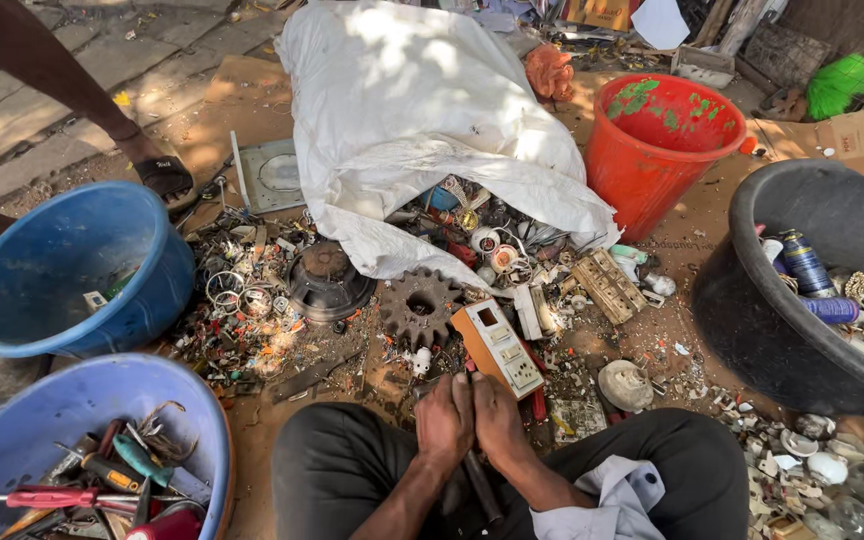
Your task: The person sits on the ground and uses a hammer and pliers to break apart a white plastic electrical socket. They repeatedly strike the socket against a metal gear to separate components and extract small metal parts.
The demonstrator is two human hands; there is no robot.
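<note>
Head view shows both hands pressed together low at the middle, between the knees: the left hand [445, 420] and the right hand [500, 422] are curled in a closed grip around a dark slender metal rod [480, 488] whose lower end runs down over the lap. Judging by this, a small part is being worked loose; a firm twist seems called for. Just beyond on the ground lie an orange-and-white plastic socket box [498, 347] and a rusty toothed iron gear [419, 305].
</note>
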